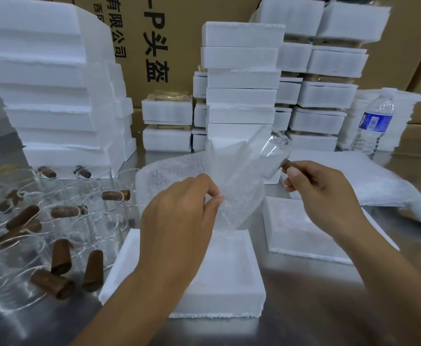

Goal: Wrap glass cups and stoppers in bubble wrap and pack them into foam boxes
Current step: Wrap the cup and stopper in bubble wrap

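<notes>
Both hands are raised above the metal table (329, 308), each holding a thing. Left hand (179, 221): thumb and forefinger are pressed together on the near edge of a bubble wrap sheet (199, 176), the other fingers curled; the sheet hangs slack and spreads up and away from the pinch. Right hand (324, 193): fingers are curled, thumb and forefinger pinching a brown stopper (288, 166) together with the lower edge of a clear glass cup (270, 146). The cup is aloft and tilted, just beside the upper right edge of the sheet; whether cup and sheet touch cannot be told. Directly under the left hand and the sheet, an open foam box (255, 278) lies flat on the table with its recess facing up. A second foam piece (304, 231) lies just to its right, under the right wrist. On the left part of the table stands a group of loose glass cups (97, 228), with loose stoppers (60, 255) lying in and among them, some tied with pale string. A tall stack of foam parts (42, 83) stands behind these cups. Further stacks of closed foam boxes (241, 78) stand at the centre rear. A pile of white wrap material (354, 176) lies at the right, and a water bottle (375, 121) stands upright behind it. Printed cardboard cartons (179, 33) form the background.
</notes>
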A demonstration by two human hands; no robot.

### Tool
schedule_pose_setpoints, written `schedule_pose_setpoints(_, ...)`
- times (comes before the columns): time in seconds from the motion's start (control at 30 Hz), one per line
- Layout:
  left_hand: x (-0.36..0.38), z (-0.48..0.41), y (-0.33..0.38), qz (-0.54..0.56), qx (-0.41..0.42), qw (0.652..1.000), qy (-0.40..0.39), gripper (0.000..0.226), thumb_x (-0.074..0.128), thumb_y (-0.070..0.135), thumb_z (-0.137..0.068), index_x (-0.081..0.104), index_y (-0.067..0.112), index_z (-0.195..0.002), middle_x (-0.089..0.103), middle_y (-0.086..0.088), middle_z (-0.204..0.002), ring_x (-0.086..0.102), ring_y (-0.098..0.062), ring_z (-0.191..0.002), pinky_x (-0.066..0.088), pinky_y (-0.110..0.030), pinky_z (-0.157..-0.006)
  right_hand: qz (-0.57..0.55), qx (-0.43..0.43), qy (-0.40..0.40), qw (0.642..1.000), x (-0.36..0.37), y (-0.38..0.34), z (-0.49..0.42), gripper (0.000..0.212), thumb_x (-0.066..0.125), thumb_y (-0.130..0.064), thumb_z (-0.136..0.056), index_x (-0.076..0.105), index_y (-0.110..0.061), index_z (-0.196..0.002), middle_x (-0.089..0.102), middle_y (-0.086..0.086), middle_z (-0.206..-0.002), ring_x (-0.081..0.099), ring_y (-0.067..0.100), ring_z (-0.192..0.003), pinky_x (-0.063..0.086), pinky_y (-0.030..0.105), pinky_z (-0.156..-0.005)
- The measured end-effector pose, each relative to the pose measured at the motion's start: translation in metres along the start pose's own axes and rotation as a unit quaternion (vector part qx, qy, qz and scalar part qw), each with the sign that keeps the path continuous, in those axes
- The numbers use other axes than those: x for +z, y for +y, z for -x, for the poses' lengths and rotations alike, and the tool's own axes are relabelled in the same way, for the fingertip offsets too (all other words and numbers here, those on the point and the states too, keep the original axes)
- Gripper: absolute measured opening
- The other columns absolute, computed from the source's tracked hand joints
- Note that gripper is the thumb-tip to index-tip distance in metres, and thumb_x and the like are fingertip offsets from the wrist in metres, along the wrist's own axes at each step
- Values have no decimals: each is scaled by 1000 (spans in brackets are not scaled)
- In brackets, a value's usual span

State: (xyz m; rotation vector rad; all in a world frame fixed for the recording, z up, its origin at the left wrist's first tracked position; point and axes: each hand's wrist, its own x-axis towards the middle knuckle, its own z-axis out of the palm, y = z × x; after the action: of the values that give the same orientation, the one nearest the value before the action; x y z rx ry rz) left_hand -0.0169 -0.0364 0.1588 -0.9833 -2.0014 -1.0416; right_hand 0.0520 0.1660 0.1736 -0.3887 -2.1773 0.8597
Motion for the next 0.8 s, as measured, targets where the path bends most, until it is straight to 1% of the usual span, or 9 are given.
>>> schedule_pose_setpoints(0.13, -2, -1, -2, -22, 40, 999, 26, 16, 80, 9, -72, 64, 11, -72, 33, 12, -62, 35, -11, -51, 31, -20, -50, 66, -17, -18, 998, -3, 5, -2, 14, 50, -22, -95, 63, -28, -94, 63, -15, -80, 58, 9, -80, 38, 7, -64)
schedule_pose_setpoints(0.23, -3, -2, -5, -12, 45, 998, 31, 12, 78, 13, -74, 65, 11, -74, 36, 12, -63, 36, -10, -54, 31, -19, -55, 92, -4, 3, 996, -2, 11, -3, 18, 51, -20, -95, 67, -16, -102, 61, -12, -76, 59, 17, -81, 36, 9, -63)
schedule_pose_setpoints(0.37, -2, -3, -11, -3, 56, 998, 15, 9, 76, 14, -76, 68, 14, -78, 42, 11, -65, 43, -12, -57, 38, -28, -57, 105, 7, 34, 994, 1, 14, -2, 18, 50, -22, -96, 67, -16, -101, 58, -17, -73, 54, 10, -73, 35, 8, -59)
schedule_pose_setpoints(0.43, -1, -2, -13, -4, 54, 999, -1, 8, 76, 15, -77, 69, 16, -81, 46, 11, -67, 48, -14, -58, 41, -31, -59, 98, 15, 42, 994, 1, 14, -2, 18, 50, -23, -96, 67, -16, -100, 58, -17, -73, 55, 11, -74, 35, 8, -59)
schedule_pose_setpoints(0.5, 0, -2, -14, -2, 46, 999, -7, 8, 75, 16, -77, 69, 16, -81, 46, 12, -67, 48, -14, -57, 40, -30, -60, 84, 12, 32, 996, -1, 13, -2, 17, 51, -22, -95, 67, -17, -96, 61, -10, -75, 56, 15, -76, 37, 7, -60)
schedule_pose_setpoints(0.57, 1, -1, -15, -1, 35, 999, -1, 8, 76, 15, -76, 69, 16, -80, 47, 12, -67, 46, -12, -57, 38, -28, -60, 85, -4, -4, 996, -2, 11, -2, 21, 51, -21, -95, 67, -8, -89, 63, 6, -80, 52, 15, -75, 36, 9, -64)
schedule_pose_setpoints(0.67, 2, -1, -16, 7, 19, 1000, 16, 10, 77, 12, -76, 68, 14, -80, 49, 10, -66, 47, -12, -58, 41, -30, -59, 79, -30, -84, 993, -2, 7, -1, 29, 53, -19, -94, 66, 6, -84, 56, 27, -78, 44, 25, -75, 37, 28, -65)
schedule_pose_setpoints(0.7, 2, -1, -16, 10, 15, 1000, 22, 10, 76, 12, -77, 68, 14, -81, 50, 10, -66, 48, -13, -58, 43, -31, -58, 67, -25, -104, 992, -2, 5, 1, 28, 54, -20, -93, 68, 3, -83, 52, 25, -73, 44, 25, -75, 37, 27, -63)
schedule_pose_setpoints(0.8, 1, -2, -16, 16, 17, 999, 32, 5, 72, 14, -81, 68, 13, -84, 51, 10, -70, 50, -13, -61, 47, -34, -59, 54, 10, -141, 988, -2, 2, 3, 20, 57, -25, -92, 71, -14, -83, 52, 20, -74, 47, 21, -82, 37, 7, -59)
